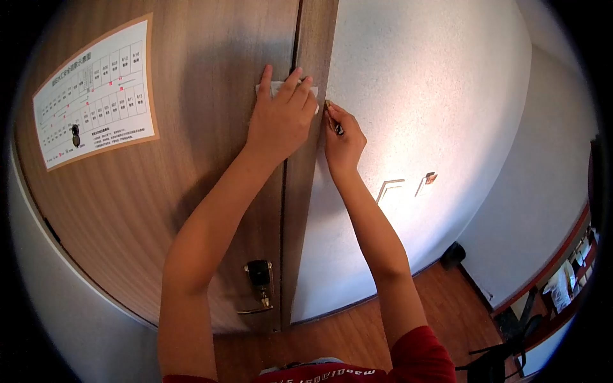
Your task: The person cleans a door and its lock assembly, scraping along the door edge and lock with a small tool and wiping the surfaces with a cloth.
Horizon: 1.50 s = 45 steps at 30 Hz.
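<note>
Under the spread left fingers (290, 83), a white sheet (276, 87)

White textured wall (428, 83), brightly lit across its middle, bearing a pale square plate (389, 191); greyer adjoining wall (536, 147) at right; reddish-brown floor (440, 297); dark bin (453, 255) in the corner; black furniture (490, 368) at lower right.

The left hand (287, 121) lies across the white sheet (276, 88) at the seam of the door (223, 32) and the frame (316, 45), barring a straight pass there. Only a narrow strip of frame separates it from the right hand (345, 140) and its thin object (336, 127). Above both, a hand could slide sideways. Between the forearms (223, 185) there is wide room, with the handle (259, 274) jutting low down.
</note>
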### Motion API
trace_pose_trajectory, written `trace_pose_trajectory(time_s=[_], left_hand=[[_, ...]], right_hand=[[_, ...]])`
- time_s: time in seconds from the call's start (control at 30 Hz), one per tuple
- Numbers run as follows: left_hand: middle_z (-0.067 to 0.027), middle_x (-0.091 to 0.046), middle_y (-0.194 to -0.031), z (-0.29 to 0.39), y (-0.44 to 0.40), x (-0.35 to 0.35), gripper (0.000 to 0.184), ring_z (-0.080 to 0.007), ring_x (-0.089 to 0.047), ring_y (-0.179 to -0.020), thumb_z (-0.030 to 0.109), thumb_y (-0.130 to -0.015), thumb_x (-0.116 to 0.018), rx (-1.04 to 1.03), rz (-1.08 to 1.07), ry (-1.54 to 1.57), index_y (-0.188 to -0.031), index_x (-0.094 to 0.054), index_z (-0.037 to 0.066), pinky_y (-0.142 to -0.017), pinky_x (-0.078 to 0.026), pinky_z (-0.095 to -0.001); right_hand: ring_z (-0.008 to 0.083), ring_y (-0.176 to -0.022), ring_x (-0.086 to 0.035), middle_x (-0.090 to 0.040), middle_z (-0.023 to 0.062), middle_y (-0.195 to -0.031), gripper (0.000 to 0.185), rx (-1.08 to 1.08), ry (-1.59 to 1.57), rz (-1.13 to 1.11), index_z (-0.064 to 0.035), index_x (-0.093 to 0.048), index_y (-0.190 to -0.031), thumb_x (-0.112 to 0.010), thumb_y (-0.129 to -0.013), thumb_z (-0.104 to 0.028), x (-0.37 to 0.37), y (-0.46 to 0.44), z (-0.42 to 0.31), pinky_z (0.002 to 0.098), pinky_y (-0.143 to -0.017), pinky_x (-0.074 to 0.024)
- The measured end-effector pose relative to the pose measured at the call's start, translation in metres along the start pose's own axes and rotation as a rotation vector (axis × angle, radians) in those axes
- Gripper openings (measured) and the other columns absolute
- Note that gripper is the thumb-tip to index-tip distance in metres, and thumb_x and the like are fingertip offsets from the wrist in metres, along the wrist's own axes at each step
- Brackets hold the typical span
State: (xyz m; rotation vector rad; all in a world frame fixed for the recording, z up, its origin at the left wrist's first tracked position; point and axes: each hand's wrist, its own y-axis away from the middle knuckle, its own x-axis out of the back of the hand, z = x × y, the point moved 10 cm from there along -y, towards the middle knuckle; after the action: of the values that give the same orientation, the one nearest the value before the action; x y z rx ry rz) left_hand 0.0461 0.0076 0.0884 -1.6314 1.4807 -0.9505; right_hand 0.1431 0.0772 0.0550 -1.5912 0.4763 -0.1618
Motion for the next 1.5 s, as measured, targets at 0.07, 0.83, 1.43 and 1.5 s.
trace_pose_trajectory(time_s=[0.07,0.83,1.43,1.5], left_hand=[[-0.0067,-0.059,-0.118,-0.001,0.001,0.004,0.024,-0.0222,-0.046,-0.122,0.017,-0.077,-0.062,-0.001,0.035,0.011,-0.099,-0.064,0.007,-0.104,-0.023,-0.0615],[-0.0072,-0.057,-0.119,0.001,0.001,0.0,0.022,-0.023,-0.043,-0.124,0.016,-0.077,-0.059,-0.001,0.027,0.027,-0.096,-0.063,0.006,-0.104,-0.024,-0.0623],[-0.006,-0.053,-0.123,0.002,0.0,-0.001,0.025,-0.0218,-0.042,-0.125,0.014,-0.076,-0.06,0.005,-0.001,0.028,-0.1,-0.062,0.006,-0.106,-0.021,-0.0606],[-0.0059,-0.052,-0.123,0.0,0.001,0.001,0.025,-0.0217,-0.042,-0.125,0.013,-0.076,-0.061,0.013,0.0,0.024,-0.1,-0.062,0.006,-0.106,-0.021,-0.0602]], right_hand=[[0.0214,-0.086,-0.067,-0.068,0.013,-0.096,0.012,-0.017,-0.028,0.002,0.0003,-0.064,-0.09,-0.067,-0.079,0.002,-0.001,-0.002,-0.002,0.0279,-0.075,-0.0538],[0.0272,-0.088,-0.064,-0.067,0.0118,-0.1,0.022,0.183,0.127,0.024,-0.0026,-0.063,-0.093,-0.066,-0.072,0.005,-0.005,-0.013,-0.029,0.0342,-0.075,-0.0527],[0.0303,-0.087,-0.063,-0.066,0.014,-0.097,0.02,0.134,0.122,-0.02,-0.0002,-0.062,-0.091,-0.065,-0.072,0.006,-0.004,-0.016,-0.03,0.036,-0.076,-0.052],[0.0302,-0.085,-0.064,-0.066,0.015,-0.095,0.016,0.124,0.104,-0.023,-0.0001,-0.062,-0.091,-0.064,-0.075,0.004,-0.002,-0.009,-0.031,0.0353,-0.074,-0.0521]])
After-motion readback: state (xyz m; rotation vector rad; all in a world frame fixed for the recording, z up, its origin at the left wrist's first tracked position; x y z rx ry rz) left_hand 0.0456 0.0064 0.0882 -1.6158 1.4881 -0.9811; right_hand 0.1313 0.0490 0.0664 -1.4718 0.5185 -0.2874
